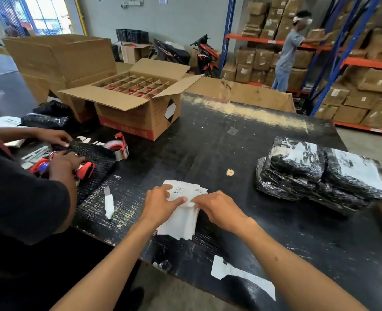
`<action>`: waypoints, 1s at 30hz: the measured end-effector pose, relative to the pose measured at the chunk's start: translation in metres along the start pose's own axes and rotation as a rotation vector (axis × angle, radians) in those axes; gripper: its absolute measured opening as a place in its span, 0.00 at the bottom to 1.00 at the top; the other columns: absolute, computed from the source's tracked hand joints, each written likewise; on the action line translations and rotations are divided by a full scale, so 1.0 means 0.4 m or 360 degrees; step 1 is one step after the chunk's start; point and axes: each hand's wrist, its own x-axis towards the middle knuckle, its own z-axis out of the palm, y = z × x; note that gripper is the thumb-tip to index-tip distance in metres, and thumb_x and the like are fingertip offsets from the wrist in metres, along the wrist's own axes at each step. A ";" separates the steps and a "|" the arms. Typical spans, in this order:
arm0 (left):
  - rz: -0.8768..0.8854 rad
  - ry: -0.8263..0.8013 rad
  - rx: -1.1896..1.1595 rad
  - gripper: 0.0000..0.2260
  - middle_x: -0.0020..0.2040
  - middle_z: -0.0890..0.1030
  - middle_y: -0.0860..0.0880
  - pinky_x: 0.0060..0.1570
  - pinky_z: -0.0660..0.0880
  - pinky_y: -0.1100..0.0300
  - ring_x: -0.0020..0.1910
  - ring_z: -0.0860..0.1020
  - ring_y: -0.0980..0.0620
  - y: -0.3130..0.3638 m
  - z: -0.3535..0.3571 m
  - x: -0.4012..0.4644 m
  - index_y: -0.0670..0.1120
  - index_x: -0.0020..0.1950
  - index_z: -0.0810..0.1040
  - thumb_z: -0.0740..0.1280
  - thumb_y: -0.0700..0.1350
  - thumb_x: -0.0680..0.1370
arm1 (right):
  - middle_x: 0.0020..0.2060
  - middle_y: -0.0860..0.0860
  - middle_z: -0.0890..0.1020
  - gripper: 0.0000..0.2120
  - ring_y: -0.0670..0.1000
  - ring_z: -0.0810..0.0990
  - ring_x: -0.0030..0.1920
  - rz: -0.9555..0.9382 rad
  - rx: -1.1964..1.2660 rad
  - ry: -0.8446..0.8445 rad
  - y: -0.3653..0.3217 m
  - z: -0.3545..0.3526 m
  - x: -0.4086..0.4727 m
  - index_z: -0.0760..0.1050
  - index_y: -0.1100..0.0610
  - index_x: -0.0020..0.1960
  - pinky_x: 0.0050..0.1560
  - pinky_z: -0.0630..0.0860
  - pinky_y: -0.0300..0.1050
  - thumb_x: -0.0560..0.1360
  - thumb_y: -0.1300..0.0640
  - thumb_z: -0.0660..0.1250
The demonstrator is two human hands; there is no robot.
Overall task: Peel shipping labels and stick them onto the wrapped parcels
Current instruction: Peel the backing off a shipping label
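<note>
A stack of white shipping labels (181,223) lies on the black table (230,142) in front of me. My left hand (159,203) rests on the stack's left side, thumb and fingers pinching the top sheet near its middle. My right hand (216,207) grips the same sheet's edge from the right. To the right sits a pile of parcels (320,176) wrapped in black plastic, with white labels on the upper ones.
A second person at the left wraps red cans in black mesh (93,158). Beside them are a tape dispenser (120,147) and an open divided carton (136,97). Backing strips (241,274) lie near the front edge. Another person stands at the shelves of boxes (353,86).
</note>
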 end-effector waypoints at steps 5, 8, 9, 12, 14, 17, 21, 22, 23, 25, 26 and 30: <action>-0.0604 0.0065 -0.0983 0.22 0.52 0.81 0.43 0.49 0.81 0.51 0.53 0.81 0.43 0.080 -0.009 0.018 0.43 0.56 0.78 0.74 0.59 0.74 | 0.53 0.48 0.86 0.10 0.55 0.85 0.50 0.0120 0.0068 0.0427 0.040 -0.057 0.020 0.82 0.53 0.59 0.49 0.78 0.53 0.80 0.58 0.66; -0.0774 -0.0186 -0.1560 0.13 0.47 0.84 0.39 0.46 0.83 0.53 0.48 0.85 0.43 0.157 -0.017 0.025 0.39 0.51 0.78 0.74 0.48 0.77 | 0.52 0.49 0.87 0.10 0.56 0.85 0.47 0.0087 0.0016 0.0651 0.073 -0.103 0.030 0.82 0.55 0.57 0.46 0.79 0.52 0.78 0.57 0.67; -0.0770 -0.0239 -0.1753 0.11 0.48 0.85 0.38 0.49 0.83 0.52 0.48 0.86 0.43 0.185 -0.018 0.026 0.37 0.54 0.79 0.74 0.44 0.77 | 0.52 0.49 0.87 0.10 0.55 0.85 0.48 0.0063 -0.0014 0.0696 0.088 -0.118 0.032 0.82 0.55 0.57 0.46 0.78 0.51 0.77 0.57 0.67; -0.0669 -0.0161 -0.1959 0.09 0.46 0.87 0.38 0.49 0.83 0.54 0.47 0.87 0.44 0.256 -0.005 0.045 0.36 0.56 0.81 0.73 0.35 0.76 | 0.54 0.48 0.86 0.09 0.52 0.85 0.51 0.0023 -0.0045 0.0759 0.135 -0.154 0.029 0.83 0.55 0.57 0.50 0.77 0.49 0.78 0.57 0.70; -0.0527 -0.0111 -0.1855 0.09 0.44 0.87 0.39 0.47 0.84 0.55 0.44 0.87 0.46 0.302 0.012 0.060 0.37 0.55 0.82 0.74 0.36 0.76 | 0.56 0.46 0.85 0.10 0.49 0.84 0.54 0.0074 0.0016 0.0762 0.156 -0.183 0.021 0.83 0.53 0.58 0.52 0.76 0.47 0.80 0.51 0.67; -0.0256 -0.0128 -0.1704 0.08 0.44 0.86 0.38 0.45 0.83 0.57 0.41 0.85 0.46 0.361 0.045 0.074 0.35 0.53 0.83 0.75 0.37 0.76 | 0.56 0.42 0.83 0.15 0.45 0.82 0.56 0.0175 0.0189 0.0703 0.184 -0.236 0.019 0.82 0.51 0.60 0.54 0.76 0.45 0.79 0.44 0.65; 0.0042 -0.0204 -0.1635 0.06 0.43 0.86 0.38 0.48 0.83 0.59 0.42 0.84 0.46 0.427 0.098 0.083 0.35 0.50 0.84 0.71 0.38 0.78 | 0.51 0.42 0.84 0.14 0.44 0.83 0.52 0.0209 0.0420 0.0619 0.245 -0.291 0.021 0.82 0.49 0.60 0.53 0.79 0.49 0.79 0.43 0.67; 0.0106 -0.0228 -0.1622 0.07 0.44 0.86 0.38 0.50 0.82 0.57 0.44 0.85 0.46 0.438 0.112 0.090 0.35 0.50 0.84 0.70 0.39 0.80 | 0.51 0.42 0.85 0.13 0.43 0.83 0.51 0.0210 0.0457 0.0623 0.263 -0.300 0.017 0.82 0.49 0.60 0.53 0.80 0.49 0.79 0.45 0.68; 0.0164 -0.0255 -0.1593 0.08 0.45 0.86 0.38 0.52 0.82 0.56 0.46 0.85 0.45 0.448 0.123 0.097 0.36 0.50 0.84 0.68 0.39 0.81 | 0.50 0.43 0.85 0.12 0.43 0.83 0.51 0.0218 0.0476 0.0625 0.279 -0.308 0.013 0.82 0.49 0.61 0.53 0.80 0.48 0.79 0.47 0.69; 0.0261 -0.0303 -0.1537 0.09 0.47 0.86 0.38 0.55 0.81 0.53 0.50 0.85 0.44 0.464 0.144 0.108 0.36 0.51 0.84 0.66 0.39 0.82 | 0.49 0.43 0.85 0.11 0.42 0.83 0.50 0.0223 0.0471 0.0629 0.308 -0.322 0.004 0.82 0.48 0.61 0.53 0.80 0.47 0.80 0.50 0.70; 0.0309 -0.0311 -0.1517 0.10 0.47 0.86 0.38 0.56 0.81 0.53 0.51 0.85 0.43 0.472 0.153 0.114 0.36 0.52 0.84 0.65 0.39 0.83 | 0.49 0.43 0.86 0.10 0.42 0.83 0.48 0.0213 0.0453 0.0642 0.322 -0.328 0.000 0.83 0.49 0.60 0.52 0.80 0.46 0.80 0.51 0.70; 0.0382 -0.0195 -0.1519 0.07 0.46 0.86 0.37 0.52 0.82 0.53 0.46 0.84 0.44 0.501 0.190 0.136 0.36 0.53 0.84 0.69 0.39 0.80 | 0.46 0.44 0.85 0.09 0.43 0.81 0.44 0.0177 0.0425 0.0670 0.371 -0.346 -0.011 0.84 0.51 0.59 0.48 0.79 0.47 0.80 0.53 0.69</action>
